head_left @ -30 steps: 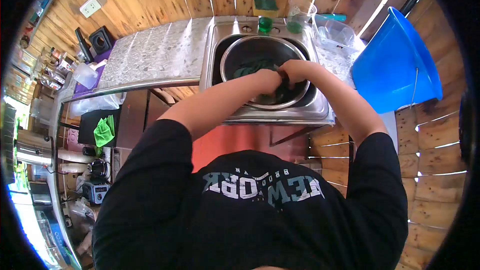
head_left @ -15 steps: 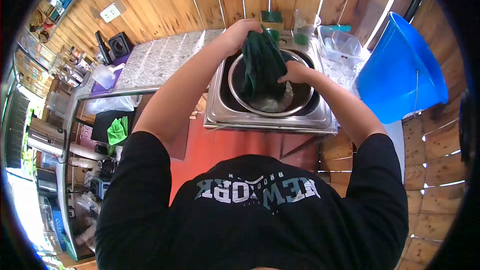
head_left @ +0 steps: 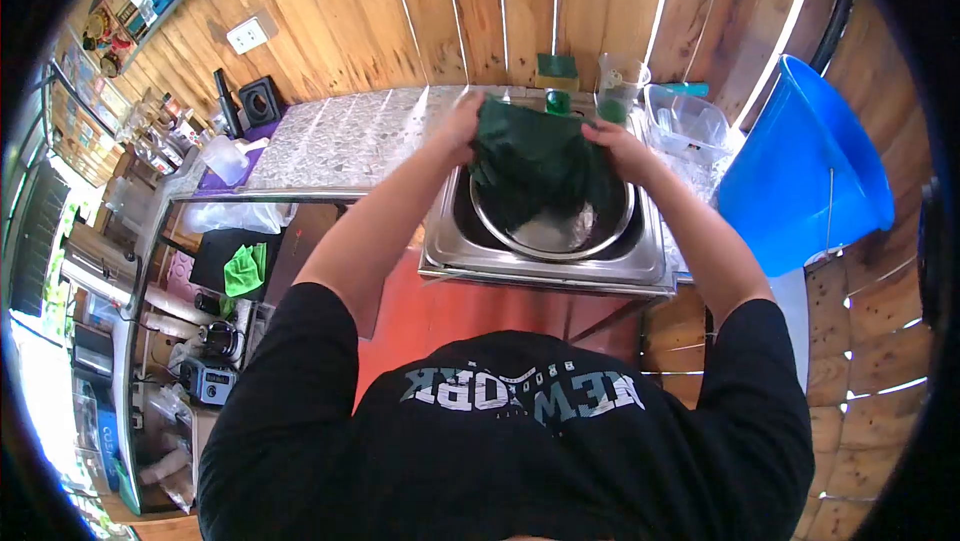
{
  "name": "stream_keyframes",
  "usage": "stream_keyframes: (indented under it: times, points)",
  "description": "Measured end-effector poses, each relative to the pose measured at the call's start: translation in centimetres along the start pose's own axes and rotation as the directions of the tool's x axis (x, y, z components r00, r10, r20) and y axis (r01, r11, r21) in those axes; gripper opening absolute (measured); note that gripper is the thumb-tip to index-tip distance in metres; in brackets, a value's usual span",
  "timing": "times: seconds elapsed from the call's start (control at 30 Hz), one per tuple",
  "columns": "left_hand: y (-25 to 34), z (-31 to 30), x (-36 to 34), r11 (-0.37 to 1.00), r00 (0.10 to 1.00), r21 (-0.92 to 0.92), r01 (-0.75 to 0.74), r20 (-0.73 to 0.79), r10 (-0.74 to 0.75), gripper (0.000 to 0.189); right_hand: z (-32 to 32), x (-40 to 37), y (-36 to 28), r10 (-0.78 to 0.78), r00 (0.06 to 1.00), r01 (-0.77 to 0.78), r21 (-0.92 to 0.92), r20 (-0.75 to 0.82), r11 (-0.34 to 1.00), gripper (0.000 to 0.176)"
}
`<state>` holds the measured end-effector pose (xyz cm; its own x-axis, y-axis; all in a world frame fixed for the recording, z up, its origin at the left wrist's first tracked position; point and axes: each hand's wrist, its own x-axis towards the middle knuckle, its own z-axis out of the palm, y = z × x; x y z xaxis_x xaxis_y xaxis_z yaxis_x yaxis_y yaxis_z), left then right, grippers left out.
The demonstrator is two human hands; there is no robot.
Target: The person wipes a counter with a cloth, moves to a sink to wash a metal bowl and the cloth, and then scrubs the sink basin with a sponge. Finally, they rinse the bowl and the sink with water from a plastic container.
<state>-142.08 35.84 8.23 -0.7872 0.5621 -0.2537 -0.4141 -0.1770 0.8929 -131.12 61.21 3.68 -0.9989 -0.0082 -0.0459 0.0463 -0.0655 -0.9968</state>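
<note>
A dark green cloth (head_left: 540, 156) hangs stretched between my two hands over a round metal basin (head_left: 550, 239). My left hand (head_left: 463, 129) is closed on the cloth's upper left corner, while my right hand (head_left: 618, 149) grips the upper right one. The lower folds of the cloth droop into the basin and hide its far part. Beneath, the basin sits inside a stainless steel sink (head_left: 640, 266).
Right of the sink stand a clear plastic container (head_left: 690, 123) and a large blue bucket (head_left: 800, 171). Behind it are a green sponge (head_left: 557, 67) and a clear pitcher (head_left: 622, 81). A speckled counter (head_left: 340, 136) runs left; a bright green cloth (head_left: 245, 269) lies on a lower shelf.
The cloth has gone from bunched and hanging by one end to spread wide between both hands. My right hand has risen from its lower side to the upper right corner.
</note>
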Motion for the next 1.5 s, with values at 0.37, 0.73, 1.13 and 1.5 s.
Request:
stream_keyframes:
  times: [0.37,0.73,1.13,1.5]
  points:
    - [-9.6,5.5,4.1,0.850,0.917,-0.372,0.373,0.285,-0.278,0.038,10.5,3.1,-0.2,-0.561,0.747,0.069,-0.798,-0.356,0.598,0.039]
    - [-7.9,-1.7,6.6,0.967,0.985,0.242,0.080,0.129,-0.114,0.033,3.1,1.2,2.1,0.540,0.798,-0.535,0.100,-0.269,0.839,0.045]
    - [-2.6,1.5,-2.2,0.893,0.950,0.331,-0.305,0.173,0.260,0.042,7.4,0.9,-9.3,0.140,0.952,-0.144,0.006,-0.270,0.990,0.023]
    - [-2.5,1.5,0.4,0.642,0.948,0.698,-0.317,0.251,0.196,0.039,7.6,-1.5,-21.5,-0.079,0.938,0.032,-0.141,-0.337,0.990,0.024]
